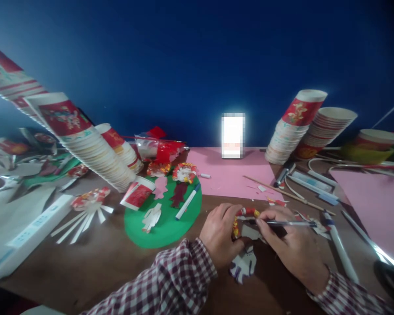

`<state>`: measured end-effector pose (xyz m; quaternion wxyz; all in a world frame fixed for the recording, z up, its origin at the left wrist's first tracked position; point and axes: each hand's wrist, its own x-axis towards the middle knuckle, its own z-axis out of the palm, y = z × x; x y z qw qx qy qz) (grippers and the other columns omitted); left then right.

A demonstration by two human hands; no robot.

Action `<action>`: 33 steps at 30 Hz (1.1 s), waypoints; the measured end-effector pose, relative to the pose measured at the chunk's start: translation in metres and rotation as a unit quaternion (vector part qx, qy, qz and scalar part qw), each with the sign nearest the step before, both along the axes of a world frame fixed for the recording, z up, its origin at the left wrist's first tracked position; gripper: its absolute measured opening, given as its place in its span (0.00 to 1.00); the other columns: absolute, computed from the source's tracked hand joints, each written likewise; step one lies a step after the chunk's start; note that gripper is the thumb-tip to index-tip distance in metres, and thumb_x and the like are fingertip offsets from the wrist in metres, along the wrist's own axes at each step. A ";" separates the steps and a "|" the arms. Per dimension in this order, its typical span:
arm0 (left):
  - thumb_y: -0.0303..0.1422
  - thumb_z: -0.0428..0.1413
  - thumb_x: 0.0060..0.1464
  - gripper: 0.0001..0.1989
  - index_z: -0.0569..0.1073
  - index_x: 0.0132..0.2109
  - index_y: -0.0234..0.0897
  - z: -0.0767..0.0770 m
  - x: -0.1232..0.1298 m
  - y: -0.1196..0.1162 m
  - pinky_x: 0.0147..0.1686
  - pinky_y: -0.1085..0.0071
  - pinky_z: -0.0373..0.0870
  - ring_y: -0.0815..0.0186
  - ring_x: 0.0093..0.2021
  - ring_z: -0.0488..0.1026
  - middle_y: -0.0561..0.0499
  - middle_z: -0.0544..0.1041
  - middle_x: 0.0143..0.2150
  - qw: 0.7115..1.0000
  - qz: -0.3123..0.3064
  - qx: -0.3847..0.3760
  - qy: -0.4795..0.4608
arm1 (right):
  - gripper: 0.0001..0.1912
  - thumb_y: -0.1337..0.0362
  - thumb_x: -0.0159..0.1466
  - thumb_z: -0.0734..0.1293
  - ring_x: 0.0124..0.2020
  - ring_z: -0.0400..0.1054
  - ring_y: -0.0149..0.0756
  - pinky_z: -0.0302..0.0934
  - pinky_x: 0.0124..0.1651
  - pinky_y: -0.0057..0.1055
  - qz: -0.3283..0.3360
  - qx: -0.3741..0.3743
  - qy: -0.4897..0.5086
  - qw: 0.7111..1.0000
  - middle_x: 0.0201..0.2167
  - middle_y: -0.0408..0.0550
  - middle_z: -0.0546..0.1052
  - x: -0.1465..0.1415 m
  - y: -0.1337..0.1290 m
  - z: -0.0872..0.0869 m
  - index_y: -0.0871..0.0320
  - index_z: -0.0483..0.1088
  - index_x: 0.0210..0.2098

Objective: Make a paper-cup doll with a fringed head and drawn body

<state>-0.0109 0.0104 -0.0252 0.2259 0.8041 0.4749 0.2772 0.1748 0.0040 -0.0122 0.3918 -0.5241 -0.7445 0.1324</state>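
Observation:
My right hand (pixel 290 245) is closed around a slim pen (pixel 292 223), its tip pointing left over a ring of red and yellow paper (pixel 248 211). My left hand (pixel 221 234) rests with curled fingers against the left side of this ring, which it partly hides. Between my hands lies a grey-white paper piece (pixel 251 232). Just below, a small white paper figure (pixel 244 264) with purple edges lies on the brown table (pixel 170 273).
A green paper circle (pixel 174 232) at centre left bears small cut-out figures and a blue-and-white marker (pixel 188 202). Tilted paper cup stacks (pixel 95 148) rise at left, others (pixel 287 135) at back right. A lit screen (pixel 233 135) stands behind pink paper (pixel 216 162). Scissors (pixel 371 243) lie right.

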 end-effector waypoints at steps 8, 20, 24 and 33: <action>0.32 0.65 0.41 0.36 0.60 0.57 0.40 0.000 0.001 0.000 0.52 0.57 0.64 0.56 0.52 0.65 0.47 0.68 0.53 1.000 0.007 0.003 0.002 | 0.08 0.60 0.64 0.62 0.35 0.67 0.38 0.61 0.39 0.33 0.001 0.004 -0.006 1.000 0.30 0.46 0.72 0.001 0.000 -0.003 0.54 0.68 0.30; 0.31 0.65 0.43 0.35 0.60 0.57 0.40 0.001 0.000 -0.001 0.53 0.58 0.64 0.57 0.52 0.65 0.48 0.68 0.52 1.000 0.001 0.010 -0.008 | 0.08 0.61 0.64 0.62 0.35 0.66 0.39 0.60 0.38 0.34 0.000 -0.009 0.008 1.000 0.29 0.46 0.72 -0.002 0.001 0.000 0.54 0.68 0.29; 0.32 0.64 0.43 0.34 0.60 0.57 0.40 0.000 0.000 0.000 0.53 0.58 0.64 0.57 0.52 0.65 0.47 0.68 0.52 1.000 0.002 0.002 -0.004 | 0.09 0.61 0.64 0.62 0.35 0.66 0.39 0.59 0.39 0.35 0.004 -0.011 0.009 1.000 0.28 0.46 0.72 -0.002 0.001 0.003 0.55 0.67 0.28; 0.30 0.64 0.43 0.33 0.61 0.57 0.39 0.000 0.001 0.001 0.54 0.60 0.63 0.58 0.53 0.65 0.47 0.68 0.52 1.000 0.000 0.014 0.001 | 0.07 0.64 0.63 0.63 0.36 0.65 0.39 0.59 0.40 0.34 -0.001 -0.017 0.017 1.000 0.28 0.46 0.72 -0.002 0.000 0.005 0.56 0.68 0.28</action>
